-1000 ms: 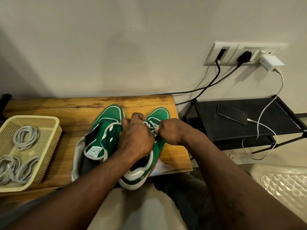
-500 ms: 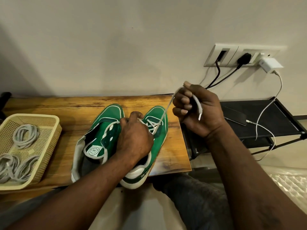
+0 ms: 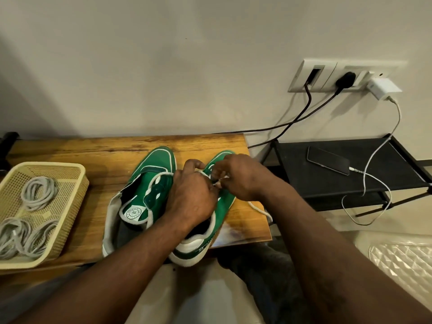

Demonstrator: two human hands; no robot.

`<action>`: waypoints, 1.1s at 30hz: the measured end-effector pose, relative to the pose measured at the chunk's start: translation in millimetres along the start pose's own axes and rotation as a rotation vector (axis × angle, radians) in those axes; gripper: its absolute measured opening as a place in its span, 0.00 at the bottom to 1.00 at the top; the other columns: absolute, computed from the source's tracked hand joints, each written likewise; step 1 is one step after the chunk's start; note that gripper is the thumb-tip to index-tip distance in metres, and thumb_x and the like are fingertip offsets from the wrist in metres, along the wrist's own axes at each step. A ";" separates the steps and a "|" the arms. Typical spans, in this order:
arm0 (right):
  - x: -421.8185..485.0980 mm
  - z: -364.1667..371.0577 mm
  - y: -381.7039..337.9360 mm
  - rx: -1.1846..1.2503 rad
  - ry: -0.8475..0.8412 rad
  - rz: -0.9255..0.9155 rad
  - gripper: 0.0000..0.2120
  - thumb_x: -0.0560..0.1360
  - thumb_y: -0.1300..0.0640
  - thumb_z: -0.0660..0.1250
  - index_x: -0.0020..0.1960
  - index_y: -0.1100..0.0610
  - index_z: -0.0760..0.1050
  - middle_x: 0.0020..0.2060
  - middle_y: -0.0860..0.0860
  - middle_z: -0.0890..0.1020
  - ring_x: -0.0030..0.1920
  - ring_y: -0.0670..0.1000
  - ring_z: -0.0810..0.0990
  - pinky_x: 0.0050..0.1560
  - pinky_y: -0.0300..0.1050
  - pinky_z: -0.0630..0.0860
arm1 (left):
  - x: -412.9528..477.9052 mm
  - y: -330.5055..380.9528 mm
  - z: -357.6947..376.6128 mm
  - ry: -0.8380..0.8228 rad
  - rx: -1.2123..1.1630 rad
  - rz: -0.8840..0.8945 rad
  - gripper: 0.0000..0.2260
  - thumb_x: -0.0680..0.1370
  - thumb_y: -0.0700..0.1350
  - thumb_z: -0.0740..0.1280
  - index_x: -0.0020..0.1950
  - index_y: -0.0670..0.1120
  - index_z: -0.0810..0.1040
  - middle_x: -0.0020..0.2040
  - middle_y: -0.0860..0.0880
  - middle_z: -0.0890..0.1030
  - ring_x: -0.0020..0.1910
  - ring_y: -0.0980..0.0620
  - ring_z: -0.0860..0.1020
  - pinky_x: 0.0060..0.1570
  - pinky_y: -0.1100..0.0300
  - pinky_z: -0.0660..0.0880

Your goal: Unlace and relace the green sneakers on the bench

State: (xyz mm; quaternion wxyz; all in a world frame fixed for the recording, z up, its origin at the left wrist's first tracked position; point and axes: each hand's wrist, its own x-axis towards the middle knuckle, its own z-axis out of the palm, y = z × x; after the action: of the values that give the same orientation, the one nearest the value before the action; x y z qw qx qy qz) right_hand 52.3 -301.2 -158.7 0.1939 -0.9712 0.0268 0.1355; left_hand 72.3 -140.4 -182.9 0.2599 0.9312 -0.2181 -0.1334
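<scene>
Head: right hand (image 3: 243,177), pinch on lace (image 3: 260,208)

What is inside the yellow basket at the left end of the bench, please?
Coils of pale grey cable lie in the yellow basket: one toward the far side, more bundled nearer. Whatever lies beneath the coils is covered and cannot be seen.

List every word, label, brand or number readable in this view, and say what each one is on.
Round white tongue patch on the left sneaker: a ring of lettering, too small to read.
Heel band of the right sneaker: a short row of dark characters, too blurred to read.
Right sneaker's tongue: hidden under the left hand and the right hand.
No other text shows.
</scene>
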 end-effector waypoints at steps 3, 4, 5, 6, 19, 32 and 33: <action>2.6 7.0 0.6 -0.013 -0.035 0.013 0.03 0.81 0.54 0.68 0.51 0.53 0.80 0.48 0.52 0.80 0.50 0.55 0.79 0.49 0.51 0.77 | -0.4 -0.3 0.7 0.005 0.019 0.012 0.12 0.81 0.49 0.70 0.41 0.48 0.88 0.75 0.53 0.67 0.68 0.47 0.67 0.63 0.52 0.69; 1.0 5.3 1.7 -0.009 -0.021 0.009 0.04 0.81 0.53 0.67 0.52 0.54 0.79 0.48 0.52 0.79 0.49 0.55 0.78 0.50 0.52 0.77 | -0.3 0.4 1.2 0.013 0.019 0.014 0.12 0.81 0.49 0.70 0.42 0.48 0.88 0.74 0.52 0.67 0.68 0.47 0.67 0.62 0.52 0.69; 1.3 5.4 3.6 0.000 -0.012 0.004 0.05 0.82 0.53 0.67 0.53 0.53 0.79 0.48 0.52 0.79 0.49 0.54 0.78 0.51 0.53 0.77 | -0.2 -0.6 1.7 0.021 0.015 0.010 0.11 0.81 0.48 0.70 0.43 0.47 0.88 0.73 0.52 0.67 0.67 0.47 0.68 0.62 0.52 0.70; 0.2 4.3 5.3 0.012 -0.015 -0.004 0.05 0.82 0.53 0.67 0.55 0.53 0.79 0.49 0.51 0.78 0.49 0.53 0.78 0.52 0.53 0.77 | 0.1 -0.7 1.9 0.028 0.012 0.006 0.10 0.81 0.47 0.70 0.43 0.47 0.88 0.72 0.52 0.68 0.66 0.48 0.68 0.61 0.53 0.70; 0.4 2.9 -3.8 -0.156 -0.188 0.131 0.09 0.82 0.56 0.63 0.44 0.58 0.76 0.39 0.51 0.78 0.44 0.54 0.80 0.41 0.49 0.76 | 5.1 -4.3 5.1 0.049 0.027 0.030 0.11 0.79 0.45 0.70 0.39 0.48 0.87 0.72 0.52 0.67 0.63 0.50 0.72 0.58 0.55 0.71; -39.8 -48.4 15.5 1.610 -0.021 -0.299 0.03 0.77 0.61 0.65 0.49 0.61 0.77 0.38 0.51 0.77 0.39 0.47 0.72 0.45 0.42 0.75 | 3.6 -5.7 2.0 0.076 0.031 -0.023 0.07 0.80 0.43 0.70 0.47 0.46 0.88 0.76 0.53 0.64 0.70 0.47 0.62 0.64 0.60 0.60; -40.5 -48.6 15.0 1.661 -0.013 -0.345 0.03 0.77 0.61 0.65 0.48 0.60 0.77 0.38 0.50 0.76 0.40 0.48 0.70 0.45 0.43 0.74 | 4.3 -6.1 1.3 0.081 0.039 -0.024 0.07 0.80 0.43 0.70 0.48 0.46 0.88 0.75 0.52 0.64 0.70 0.47 0.63 0.65 0.59 0.61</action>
State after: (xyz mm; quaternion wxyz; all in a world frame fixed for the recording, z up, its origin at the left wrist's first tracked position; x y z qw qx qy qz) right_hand 24.0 -333.8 -110.0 0.8623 -0.5033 -0.0319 0.0457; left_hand 77.6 -138.4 -187.8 0.2487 0.9433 -0.1987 -0.0943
